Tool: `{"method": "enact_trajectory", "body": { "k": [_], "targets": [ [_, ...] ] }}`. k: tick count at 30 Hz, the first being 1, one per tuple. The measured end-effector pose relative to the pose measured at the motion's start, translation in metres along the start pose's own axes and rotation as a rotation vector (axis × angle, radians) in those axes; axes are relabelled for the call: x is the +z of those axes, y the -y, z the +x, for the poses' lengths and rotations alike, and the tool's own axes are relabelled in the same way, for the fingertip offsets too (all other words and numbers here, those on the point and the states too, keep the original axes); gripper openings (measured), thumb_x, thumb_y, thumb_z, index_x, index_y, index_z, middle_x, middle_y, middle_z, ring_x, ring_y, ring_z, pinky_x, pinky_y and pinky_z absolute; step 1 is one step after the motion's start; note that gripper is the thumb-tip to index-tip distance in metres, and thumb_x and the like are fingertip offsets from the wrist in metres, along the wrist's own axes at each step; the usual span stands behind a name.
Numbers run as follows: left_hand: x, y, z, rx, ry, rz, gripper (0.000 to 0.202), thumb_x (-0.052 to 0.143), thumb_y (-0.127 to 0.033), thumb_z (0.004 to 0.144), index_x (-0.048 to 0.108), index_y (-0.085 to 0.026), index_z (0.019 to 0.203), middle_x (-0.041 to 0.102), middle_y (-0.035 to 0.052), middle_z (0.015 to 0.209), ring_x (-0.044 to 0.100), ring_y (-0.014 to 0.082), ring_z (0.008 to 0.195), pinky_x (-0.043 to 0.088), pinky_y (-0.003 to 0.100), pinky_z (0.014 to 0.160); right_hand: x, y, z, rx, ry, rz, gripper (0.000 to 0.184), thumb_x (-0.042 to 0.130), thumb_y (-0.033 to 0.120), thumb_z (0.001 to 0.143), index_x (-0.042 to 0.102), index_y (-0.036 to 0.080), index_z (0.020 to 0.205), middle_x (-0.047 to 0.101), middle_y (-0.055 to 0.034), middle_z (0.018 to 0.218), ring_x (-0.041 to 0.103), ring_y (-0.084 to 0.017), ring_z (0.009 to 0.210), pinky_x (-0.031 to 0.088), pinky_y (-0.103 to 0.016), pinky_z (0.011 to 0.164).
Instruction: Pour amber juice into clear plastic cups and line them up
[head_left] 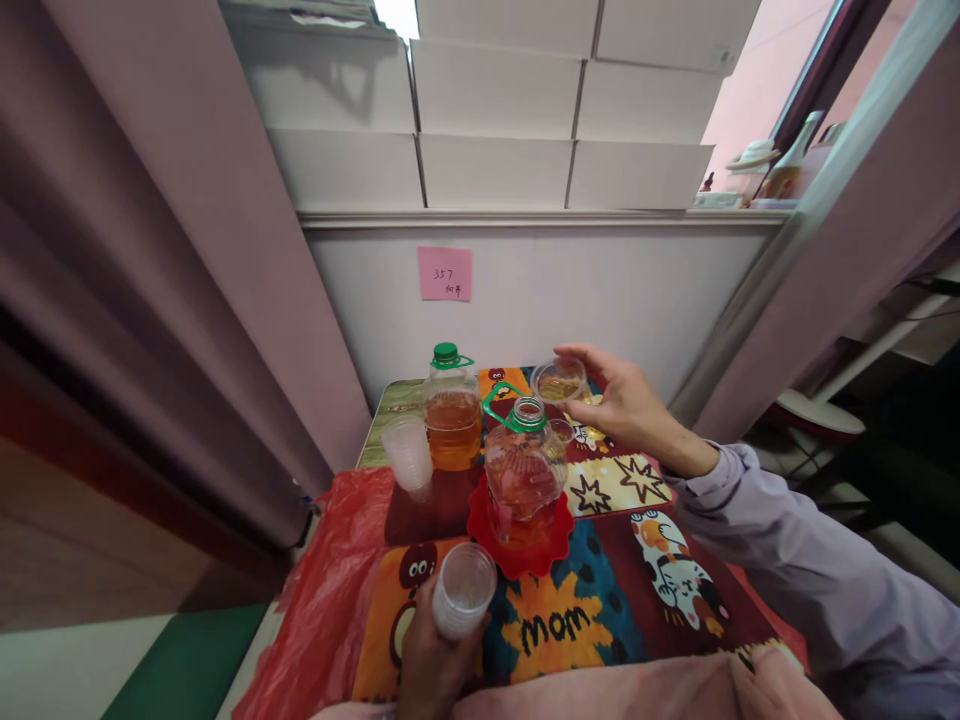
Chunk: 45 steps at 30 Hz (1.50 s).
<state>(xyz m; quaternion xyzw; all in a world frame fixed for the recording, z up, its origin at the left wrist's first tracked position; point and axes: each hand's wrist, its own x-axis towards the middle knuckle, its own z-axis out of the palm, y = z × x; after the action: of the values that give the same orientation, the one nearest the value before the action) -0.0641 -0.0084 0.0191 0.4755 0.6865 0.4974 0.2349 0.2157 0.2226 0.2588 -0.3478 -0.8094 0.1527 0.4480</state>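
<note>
Plastic cups (463,595) likely crush easily, so I'd grip sidewalls gently — my left hand (437,648) encircles them; my right hand (630,402) curves half-open at a part-filled cup (556,388) — contact unclear.

"357" handwritten on pink wall note (445,262), "mom" on patterned tablecloth (555,655)

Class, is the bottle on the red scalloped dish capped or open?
Open: the front bottle has a bare mouth, while the rear bottle wears a green cap.
</note>
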Motion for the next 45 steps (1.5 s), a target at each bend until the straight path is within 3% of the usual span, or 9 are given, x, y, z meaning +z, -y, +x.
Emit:
{"method": "enact_trajectory", "body": {
  "k": [7, 15, 23, 36, 45],
  "targets": [
    [-0.001, -0.005, -0.002, -0.048, -0.001, -0.012, 0.05, 0.085, -0.052, 0.076, 0.072, -0.023, 0.114, 0.088, 0.0118, 0.105, 0.084, 0.0362, 0.095, 0.067, 0.05, 0.086, -0.005, 0.016, 0.006, -0.119, 0.027, -0.163, 0.069, 0.072, 0.013, 0.077, 0.074, 0.019, 0.145, 0.086, -0.0115, 0.133, 0.084, -0.029, 0.118, 0.068, -0.045, 0.105],
    [0.0, -0.006, -0.001, -0.041, -0.003, -0.012, 0.05, 0.085, -0.052, 0.076, 0.073, -0.023, 0.115, 0.087, 0.0127, 0.102, 0.084, 0.0375, 0.095, 0.066, 0.051, 0.087, -0.01, 0.022, 0.012, -0.213, 0.067, -0.269, 0.072, 0.072, 0.012, 0.078, 0.073, 0.021, 0.149, 0.084, -0.0123, 0.138, 0.082, -0.033, 0.124, 0.066, -0.052, 0.111],
    [-0.001, -0.002, -0.001, -0.025, -0.001, -0.01, 0.053, 0.086, -0.055, 0.076, 0.072, -0.022, 0.115, 0.087, 0.0139, 0.105, 0.085, 0.0378, 0.097, 0.067, 0.051, 0.088, -0.009, 0.024, 0.015, -0.235, 0.083, -0.35, 0.072, 0.072, 0.012, 0.081, 0.07, 0.021, 0.153, 0.084, -0.0124, 0.14, 0.08, -0.033, 0.126, 0.064, -0.052, 0.111],
    [0.002, -0.005, -0.002, -0.045, -0.039, -0.034, 0.044, 0.086, -0.049, 0.072, 0.073, -0.025, 0.106, 0.085, 0.0096, 0.091, 0.084, 0.0366, 0.086, 0.067, 0.05, 0.081, -0.007, 0.029, 0.017, -0.257, 0.107, -0.419, 0.072, 0.069, 0.011, 0.082, 0.069, 0.02, 0.154, 0.084, -0.0138, 0.135, 0.078, -0.033, 0.121, 0.061, -0.051, 0.108],
    [0.001, -0.01, -0.002, 0.006, -0.045, -0.019, 0.042, 0.086, -0.047, 0.073, 0.075, -0.025, 0.107, 0.087, 0.0091, 0.096, 0.085, 0.0368, 0.088, 0.069, 0.05, 0.082, -0.004, 0.031, 0.017, -0.307, 0.117, -0.449, 0.073, 0.067, 0.009, 0.083, 0.068, 0.017, 0.155, 0.082, -0.0163, 0.138, 0.076, -0.036, 0.124, 0.059, -0.054, 0.107]
  ]
}}
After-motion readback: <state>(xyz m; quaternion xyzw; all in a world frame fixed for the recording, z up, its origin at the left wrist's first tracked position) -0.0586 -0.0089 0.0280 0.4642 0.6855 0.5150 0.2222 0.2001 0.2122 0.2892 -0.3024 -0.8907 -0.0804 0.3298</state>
